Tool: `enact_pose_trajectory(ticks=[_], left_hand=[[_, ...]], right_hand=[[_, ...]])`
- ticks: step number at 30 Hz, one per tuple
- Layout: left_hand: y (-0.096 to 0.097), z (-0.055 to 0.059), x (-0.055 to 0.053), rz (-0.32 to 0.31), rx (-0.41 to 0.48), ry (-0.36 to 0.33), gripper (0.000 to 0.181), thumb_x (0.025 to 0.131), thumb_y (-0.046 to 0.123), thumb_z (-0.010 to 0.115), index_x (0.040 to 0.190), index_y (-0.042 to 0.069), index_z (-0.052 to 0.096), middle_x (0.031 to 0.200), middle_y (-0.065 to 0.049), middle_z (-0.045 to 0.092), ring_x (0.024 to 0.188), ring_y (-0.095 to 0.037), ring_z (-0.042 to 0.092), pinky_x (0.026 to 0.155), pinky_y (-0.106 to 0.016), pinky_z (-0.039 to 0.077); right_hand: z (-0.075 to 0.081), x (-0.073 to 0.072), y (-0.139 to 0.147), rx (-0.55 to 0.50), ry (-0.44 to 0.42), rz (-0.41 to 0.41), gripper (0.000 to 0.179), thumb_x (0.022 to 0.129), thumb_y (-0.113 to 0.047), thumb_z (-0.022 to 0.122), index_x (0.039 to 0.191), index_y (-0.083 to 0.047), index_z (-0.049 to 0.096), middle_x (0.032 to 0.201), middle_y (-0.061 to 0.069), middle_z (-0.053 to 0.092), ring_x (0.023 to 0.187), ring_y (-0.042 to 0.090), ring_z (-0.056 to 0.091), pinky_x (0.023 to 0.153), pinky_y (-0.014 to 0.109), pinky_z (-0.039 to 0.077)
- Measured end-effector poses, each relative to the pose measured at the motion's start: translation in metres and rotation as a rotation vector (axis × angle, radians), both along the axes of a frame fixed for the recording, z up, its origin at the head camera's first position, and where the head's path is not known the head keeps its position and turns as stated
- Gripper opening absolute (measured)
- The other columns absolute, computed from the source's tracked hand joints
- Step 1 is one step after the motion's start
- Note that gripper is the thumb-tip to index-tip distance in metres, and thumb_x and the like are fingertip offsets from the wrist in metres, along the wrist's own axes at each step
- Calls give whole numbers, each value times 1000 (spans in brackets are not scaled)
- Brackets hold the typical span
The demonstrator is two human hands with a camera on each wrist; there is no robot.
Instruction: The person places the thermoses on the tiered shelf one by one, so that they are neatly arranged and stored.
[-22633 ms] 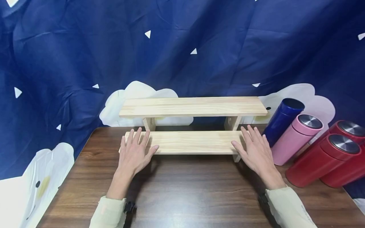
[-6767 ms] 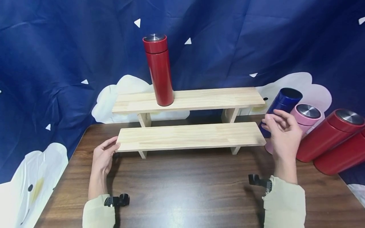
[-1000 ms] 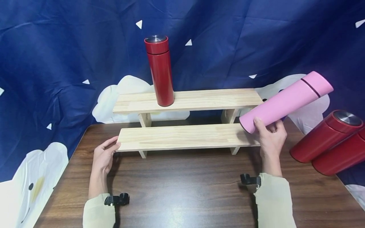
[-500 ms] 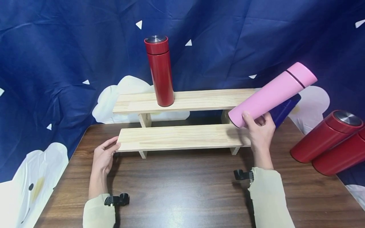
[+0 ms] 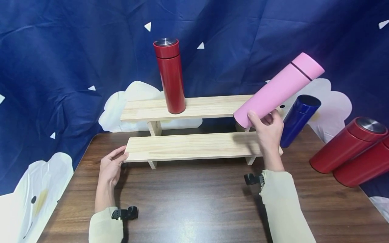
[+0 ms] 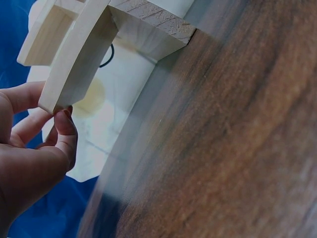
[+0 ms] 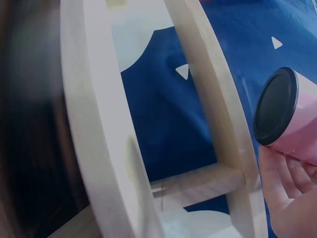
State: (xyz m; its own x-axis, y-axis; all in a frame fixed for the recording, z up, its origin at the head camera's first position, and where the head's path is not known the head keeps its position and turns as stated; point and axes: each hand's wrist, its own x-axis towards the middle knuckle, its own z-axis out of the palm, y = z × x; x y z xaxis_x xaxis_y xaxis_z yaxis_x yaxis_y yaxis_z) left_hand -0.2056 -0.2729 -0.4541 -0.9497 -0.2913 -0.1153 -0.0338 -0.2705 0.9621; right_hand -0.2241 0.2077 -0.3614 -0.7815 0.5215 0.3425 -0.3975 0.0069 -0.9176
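Okay, right hand is gripping the pink bottle near its base, thumb and fingers spreading only as wide as the bottle. The bottle is slanting in the air, cap end up and right, base hanging apart from the lower board and upper board. Left hand is pinching the lower board's left end, narrow grip. A red bottle is standing on the upper board; a blue bottle is standing just beyond the boards' right end, two more red bottles farther right on the table.
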Motion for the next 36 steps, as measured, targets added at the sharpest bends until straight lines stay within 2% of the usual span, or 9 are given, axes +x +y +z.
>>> enact_pose_trajectory(ticks=[4,8,12,19,27,36], left_hand=[[0,0,0,0,9,0,28,88,-15,68,112,-2,72,93,-3,72,81,-11,65,72,-18,51],[0,1,0,-2,9,2,29,88,-15,68,115,-4,71,94,-3,72,81,-11,65,72,-18,51],[0,1,0,-5,9,4,31,88,-15,68,118,-6,69,94,-3,72,81,-11,65,72,-18,51],[-1,0,0,-2,12,-1,27,88,-14,68,112,-2,73,93,-3,71,79,-10,64,70,-18,50],[0,0,0,-2,8,-12,29,88,-14,68,114,-3,72,94,-3,71,81,-10,64,72,-18,51],[0,1,1,-8,-9,-5,31,88,-13,68,118,-5,70,94,-2,71,84,-10,65,74,-18,51]], right_hand=[[5,-4,-4,63,8,4,39,78,-11,85,114,-11,67,100,3,69,89,14,66,81,22,53],[10,-9,-8,115,9,3,40,79,-13,85,114,-12,67,99,0,68,89,13,65,82,22,52],[13,-15,-12,141,5,16,41,79,-13,85,115,-11,66,99,-1,67,88,12,64,82,21,51],[17,-22,-21,171,-24,52,50,79,-16,86,123,-7,63,103,-1,65,89,13,63,84,22,50],[19,-32,-32,218,6,67,54,78,-22,87,123,-4,65,106,4,67,91,13,63,86,22,50],[20,-44,-41,280,-13,110,58,78,-28,88,125,-7,64,113,11,68,94,17,65,88,24,52]])
